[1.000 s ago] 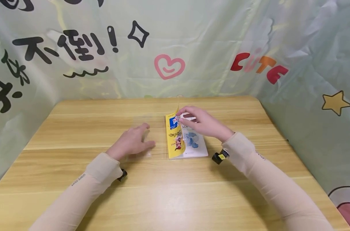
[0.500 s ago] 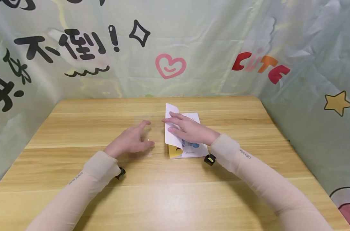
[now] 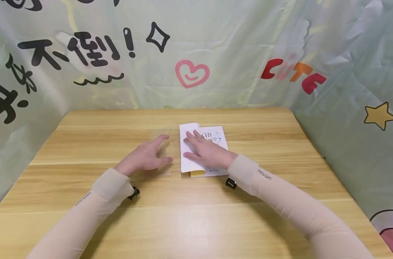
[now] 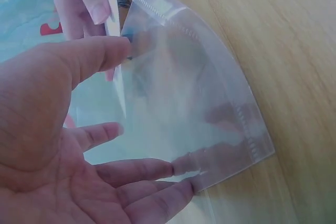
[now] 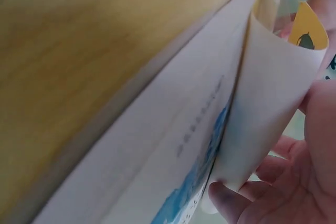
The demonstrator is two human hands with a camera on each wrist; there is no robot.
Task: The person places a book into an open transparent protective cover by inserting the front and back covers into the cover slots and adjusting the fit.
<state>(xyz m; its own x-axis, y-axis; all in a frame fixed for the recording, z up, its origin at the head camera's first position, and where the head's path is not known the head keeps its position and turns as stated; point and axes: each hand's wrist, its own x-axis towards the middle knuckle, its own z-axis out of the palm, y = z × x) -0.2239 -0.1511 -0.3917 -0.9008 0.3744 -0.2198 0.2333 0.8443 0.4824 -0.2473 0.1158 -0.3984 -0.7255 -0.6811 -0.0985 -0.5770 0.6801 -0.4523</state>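
A small book lies at the middle of the table, its white first page showing blue art and print. Its cover, yellow outside and white inside, curls over to the left. My right hand rests on the white inner side with spread fingers. In the right wrist view the bent cover stands off the page beside the fingertips. To the left of the book, my left hand holds its fingers apart. A clear plastic sleeve with stamped seams lies under those fingertips in the left wrist view; the head view shows it faintly.
The wooden table has a printed cloth hanging behind it and at both sides. Black wrist cameras sit at both sleeve cuffs, low over the wood.
My right hand has moved left, swinging the yellow front cover over until its white inside faces up. The left hand has stayed nearly still.
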